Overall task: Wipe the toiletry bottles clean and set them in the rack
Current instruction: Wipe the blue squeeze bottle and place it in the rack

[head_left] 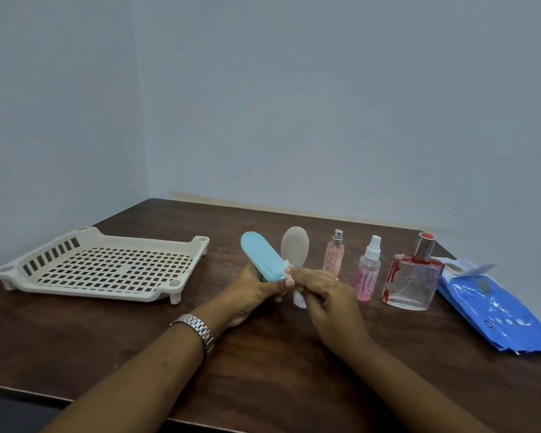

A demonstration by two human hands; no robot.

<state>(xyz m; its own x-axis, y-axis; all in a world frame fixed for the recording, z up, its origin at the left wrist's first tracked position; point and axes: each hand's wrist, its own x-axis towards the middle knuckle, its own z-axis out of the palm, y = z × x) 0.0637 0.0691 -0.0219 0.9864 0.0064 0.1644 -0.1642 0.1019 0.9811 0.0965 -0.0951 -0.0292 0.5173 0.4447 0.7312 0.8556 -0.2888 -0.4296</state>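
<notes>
Risk was slip: L hand gripped blue bottle by lower end only, tilted above table, rack apart on its left, while R hand pinched white wipe against its edge. Hard rub could've knocked it into beige bottle just behind.

Two plain walls, pale blue-grey, matte: left wall and back wall meet in a vertical corner left of centre. A yellowish stained strip runs along the foot of the back wall, just behind the table's far edge. The table has a dark brown wood-grain top, pushed into the corner, its surface scuffed and faintly glossy. Light is soft and even, with weak shadows. A dark area lies below the table's near edge; its nature is unclear.
</notes>
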